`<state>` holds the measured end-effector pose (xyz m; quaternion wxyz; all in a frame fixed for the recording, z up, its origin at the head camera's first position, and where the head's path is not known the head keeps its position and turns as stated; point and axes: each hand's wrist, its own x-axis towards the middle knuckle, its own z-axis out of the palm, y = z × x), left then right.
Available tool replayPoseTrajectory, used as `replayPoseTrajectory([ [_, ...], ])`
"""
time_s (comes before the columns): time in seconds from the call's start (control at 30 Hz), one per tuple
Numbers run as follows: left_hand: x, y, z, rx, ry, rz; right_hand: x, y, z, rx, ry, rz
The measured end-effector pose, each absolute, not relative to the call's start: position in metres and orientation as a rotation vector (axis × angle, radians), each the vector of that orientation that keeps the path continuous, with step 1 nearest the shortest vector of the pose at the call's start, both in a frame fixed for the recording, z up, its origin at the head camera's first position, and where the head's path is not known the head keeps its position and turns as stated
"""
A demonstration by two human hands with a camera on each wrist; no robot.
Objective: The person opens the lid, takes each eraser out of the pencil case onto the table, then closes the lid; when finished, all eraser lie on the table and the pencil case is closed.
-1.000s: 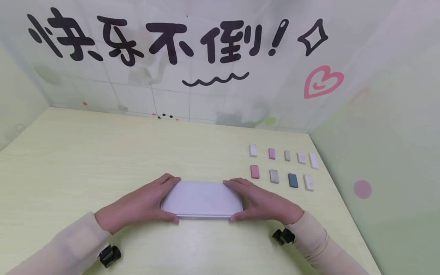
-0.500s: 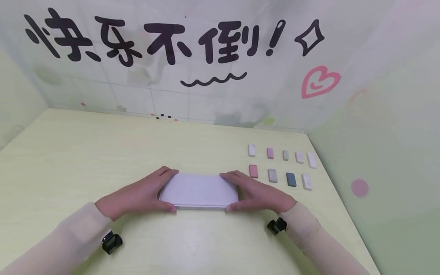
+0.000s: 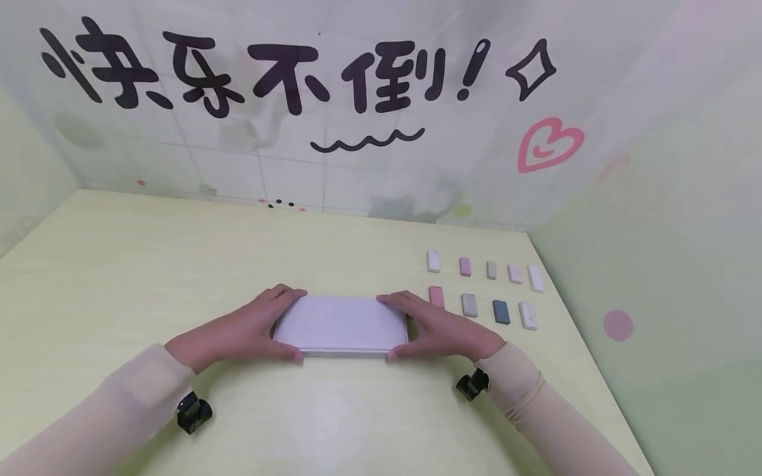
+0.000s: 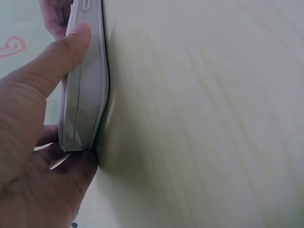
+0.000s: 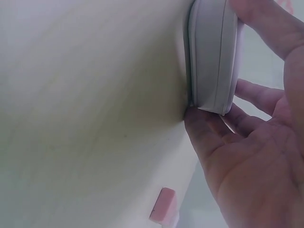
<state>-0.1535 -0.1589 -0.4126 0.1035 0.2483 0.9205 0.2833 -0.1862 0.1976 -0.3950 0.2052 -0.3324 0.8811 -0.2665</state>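
A pale lavender-white flat case (image 3: 342, 324) with rounded corners lies flat at the middle of the table, its lid down. Its side wall (image 4: 90, 95) shows a seam running lengthwise and a small slot-like latch part. My left hand (image 3: 253, 327) grips the left end, thumb on the near side and fingers round the far corner. My right hand (image 3: 443, 324) grips the right end in the same way. In both wrist views, fingertips reach the case's lower edge close to the tabletop. The contents of the case are hidden.
Several small blocks stand in two rows at the right of the table, among them a red-pink block (image 3: 436, 297), a blue block (image 3: 501, 311) and a grey block (image 3: 469, 305). A printed wall (image 3: 357, 165) closes off the back; another wall (image 3: 655, 264) borders the right.
Both hands have pushed the case a little farther from the body, toward the back of the table. Their grip looks the same. The head view has shifted slightly.
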Motion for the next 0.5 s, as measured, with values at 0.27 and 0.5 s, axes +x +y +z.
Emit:
replayPoseTrajectory([
  [0.27, -0.1524, -0.1593, -0.4116, 0.745, 2.703, 0.861, -0.187, 0.1964, -0.3955, -0.897, 2.454, -0.757],
  [0.5, -0.1506, -0.1538, -0.4152, 0.723, 2.676, 0.848, -0.1852, 0.2011, -0.3975, -0.858, 2.454, -0.738],
])
